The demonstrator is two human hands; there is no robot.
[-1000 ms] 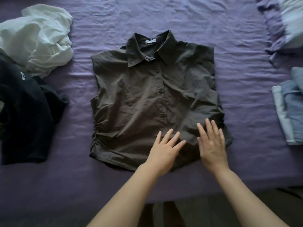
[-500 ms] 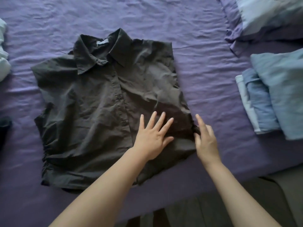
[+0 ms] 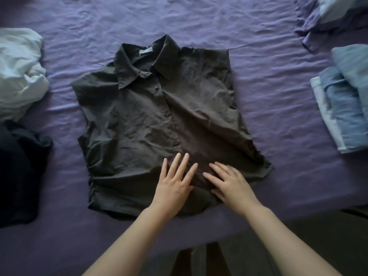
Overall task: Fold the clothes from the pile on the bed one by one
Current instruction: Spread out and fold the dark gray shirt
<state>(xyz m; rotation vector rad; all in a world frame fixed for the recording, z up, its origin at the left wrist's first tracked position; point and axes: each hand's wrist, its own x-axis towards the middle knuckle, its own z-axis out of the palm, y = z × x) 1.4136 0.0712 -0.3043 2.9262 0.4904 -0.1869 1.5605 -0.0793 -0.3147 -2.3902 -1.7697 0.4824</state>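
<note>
A dark brown sleeveless collared shirt (image 3: pixel 143 116) lies spread flat, front up, in the middle of the purple bed sheet (image 3: pixel 268 120), collar pointing away from me. My left hand (image 3: pixel 175 186) rests flat on the shirt's lower hem area, fingers spread. My right hand (image 3: pixel 229 184) lies flat beside it on the lower right part of the shirt, fingers apart. Neither hand grips any cloth. On the left lie a crumpled white garment (image 3: pixel 20 72) and a black garment (image 3: pixel 18 172), unfolded.
Folded blue and light blue clothes (image 3: pixel 342 108) are stacked at the right edge. A purple pillow with pale bedding (image 3: pixel 326 18) sits in the far right corner. The bed's near edge runs just below the shirt's hem; my dark trousers (image 3: pixel 219 259) show under it.
My right hand has moved left from the shirt's right edge onto the fabric beside my left hand. The view has swung back left, so the white and black garments show again.
</note>
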